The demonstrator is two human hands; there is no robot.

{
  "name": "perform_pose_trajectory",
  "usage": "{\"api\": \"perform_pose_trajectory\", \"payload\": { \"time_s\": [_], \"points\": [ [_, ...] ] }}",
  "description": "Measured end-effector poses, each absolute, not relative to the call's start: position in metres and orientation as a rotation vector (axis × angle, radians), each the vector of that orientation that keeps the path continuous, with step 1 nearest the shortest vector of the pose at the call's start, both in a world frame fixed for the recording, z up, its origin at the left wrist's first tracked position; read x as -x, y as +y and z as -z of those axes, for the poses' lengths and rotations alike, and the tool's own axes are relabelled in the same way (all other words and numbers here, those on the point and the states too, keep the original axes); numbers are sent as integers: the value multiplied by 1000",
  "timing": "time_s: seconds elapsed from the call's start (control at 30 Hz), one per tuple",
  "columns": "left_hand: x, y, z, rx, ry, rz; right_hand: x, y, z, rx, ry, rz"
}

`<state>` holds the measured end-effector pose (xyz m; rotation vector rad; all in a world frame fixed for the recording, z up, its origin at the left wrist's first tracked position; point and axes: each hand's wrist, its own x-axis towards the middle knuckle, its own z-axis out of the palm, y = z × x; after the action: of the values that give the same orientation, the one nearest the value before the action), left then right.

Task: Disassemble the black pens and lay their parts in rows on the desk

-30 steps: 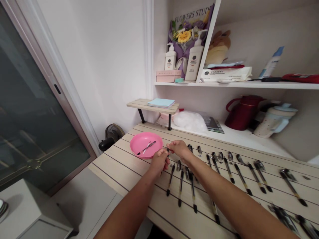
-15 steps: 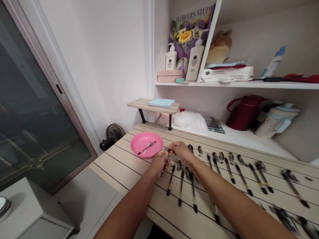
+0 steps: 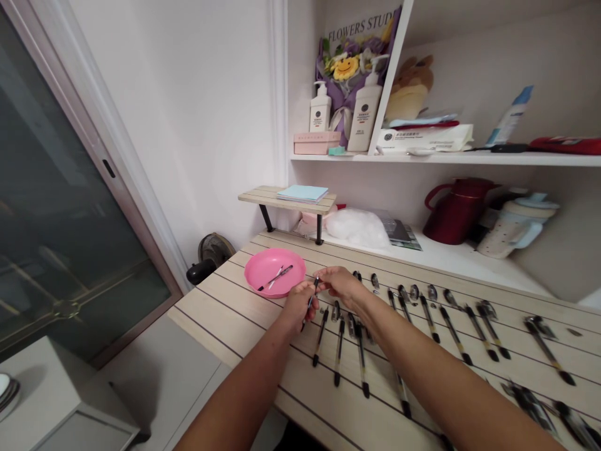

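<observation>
My left hand (image 3: pixel 302 302) is closed around the barrel of a dark pen (image 3: pixel 310 303), which tilts with its upper end away from me. At that upper end the fingertips of my right hand (image 3: pixel 334 281) are pinched together; whether they grip the pen tip or a small part is too small to tell. Just left of my hands sits a pink bowl (image 3: pixel 253 262) with a pen (image 3: pixel 283 272) and thin white sticks in it. Several pen bodies (image 3: pixel 340 352) and dark caps (image 3: pixel 432 292) lie in loose rows on the table, partly behind my right forearm.
The slatted wooden table (image 3: pixel 220 300) carries a small raised shelf (image 3: pixel 253 195) with blue paper (image 3: pixel 303 193). Behind it are a plastic bag (image 3: pixel 359 227), a red jug (image 3: pixel 457 213) and a pale tumbler (image 3: pixel 514 225). A black fan (image 3: pixel 213 254) stands beyond the left edge.
The view has shifted slightly. Both hands keep nearly the same pose at the pen, and the bowl and the loose pens show no clear movement.
</observation>
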<state>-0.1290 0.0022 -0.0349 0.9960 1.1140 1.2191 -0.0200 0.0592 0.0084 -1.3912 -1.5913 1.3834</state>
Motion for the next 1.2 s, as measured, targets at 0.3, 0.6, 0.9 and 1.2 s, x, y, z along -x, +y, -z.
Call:
{"api": "perform_pose_trajectory", "payload": {
  "time_s": [0.3, 0.6, 0.9, 1.2],
  "points": [
    [130, 2, 35, -978, 1039, -1168, 18, 58, -10, 1372, -1579, -1426],
    [131, -1, 31, -951, 1024, -1141, 16, 58, -5, 1369, -1557, -1416],
    [132, -2, 27, -945, 978, -1104, 16, 56, -6, 1294, -1503, -1541],
    [131, -3, 26, -961, 1012, -1079, 13, 57, -4, 1232, -1407, -1568]
  ]
}}
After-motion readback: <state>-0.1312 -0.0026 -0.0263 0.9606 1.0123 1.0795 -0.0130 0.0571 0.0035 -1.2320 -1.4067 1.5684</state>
